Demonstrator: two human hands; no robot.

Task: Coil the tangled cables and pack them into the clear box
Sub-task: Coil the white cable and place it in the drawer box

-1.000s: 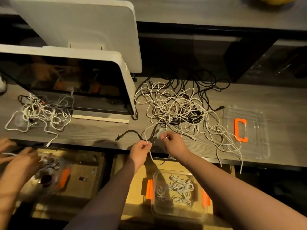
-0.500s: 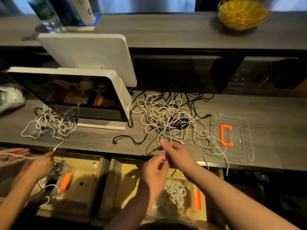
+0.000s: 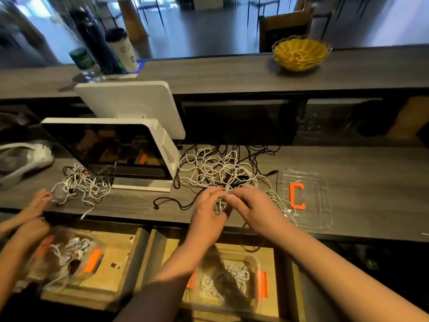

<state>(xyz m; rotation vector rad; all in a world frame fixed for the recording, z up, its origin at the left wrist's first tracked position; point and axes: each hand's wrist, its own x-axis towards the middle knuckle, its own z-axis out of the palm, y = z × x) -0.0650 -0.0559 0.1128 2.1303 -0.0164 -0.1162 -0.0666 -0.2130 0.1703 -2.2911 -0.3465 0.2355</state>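
A: What sat around the counter (image 3: 348, 205)?

B: The monitor (image 3: 111, 152) stood on its left part. The tangle (image 3: 218, 170) of white and black cables lay just right of the monitor, and the lid (image 3: 308, 219) with its orange clip lay further right along the counter. The box (image 3: 254, 263), some coils already in it, sat in the drawer below the counter's front edge.

A: What had changed?

B: A second before, the hands were spread along a single strand at that edge. Now the left hand (image 3: 209, 208) and right hand (image 3: 250, 205) had closed in, nearly touching, at the tangle's near side. The fingers of both were curled, pinching a small loop of white cable (image 3: 220, 204).

A: Meaning?

B: Probably a coil was being wound. Most of the tangle remained, so packing looked far from done.
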